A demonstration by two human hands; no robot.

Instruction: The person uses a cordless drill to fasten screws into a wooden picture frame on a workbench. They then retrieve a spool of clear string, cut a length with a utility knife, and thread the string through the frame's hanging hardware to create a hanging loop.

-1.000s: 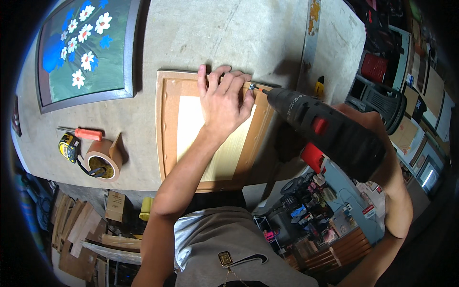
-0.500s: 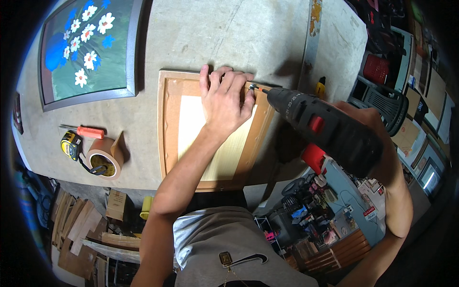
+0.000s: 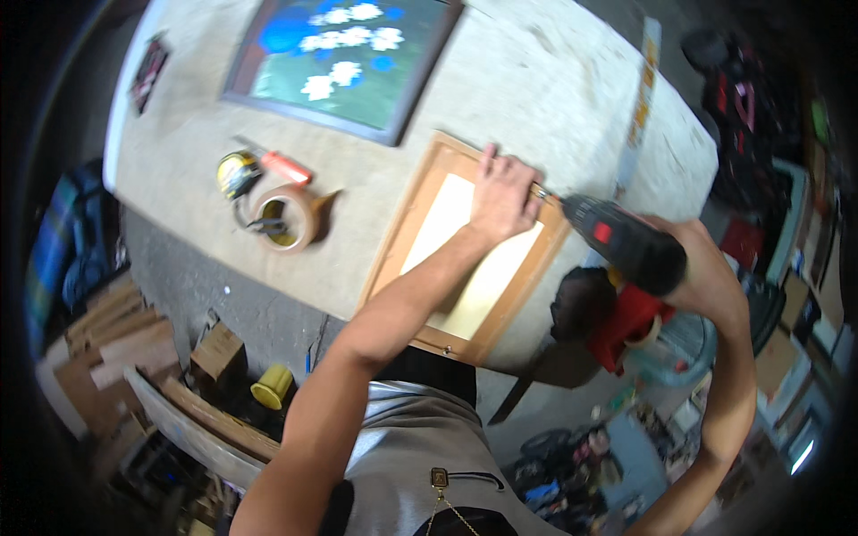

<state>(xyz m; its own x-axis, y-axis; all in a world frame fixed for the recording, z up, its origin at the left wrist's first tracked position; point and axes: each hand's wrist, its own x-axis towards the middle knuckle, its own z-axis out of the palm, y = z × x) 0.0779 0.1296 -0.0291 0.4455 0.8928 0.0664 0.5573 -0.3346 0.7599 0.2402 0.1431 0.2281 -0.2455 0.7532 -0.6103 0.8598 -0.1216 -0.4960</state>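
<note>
On our pale tabletop [image 3: 572, 98], left hand [image 3: 502, 198] presses flat on the wooden frame [image 3: 407, 232]; right hand [image 3: 706, 268] clamps the drill [image 3: 621, 243] beside it. We'd keep the bit square.

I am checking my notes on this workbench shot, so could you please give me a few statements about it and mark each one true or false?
1. The left hand presses flat on the wooden picture frame. True.
2. The right hand holds a hammer. False: it grips a black and red power drill, its tip at the frame's right edge.
3. A roll of brown tape lies on the workbench left of the frame. True.
4. The flower painting lies on top of the wooden frame. False: it lies apart, farther back on the bench.
5. A yellow tape measure sits beside the roll of tape. True.
</note>
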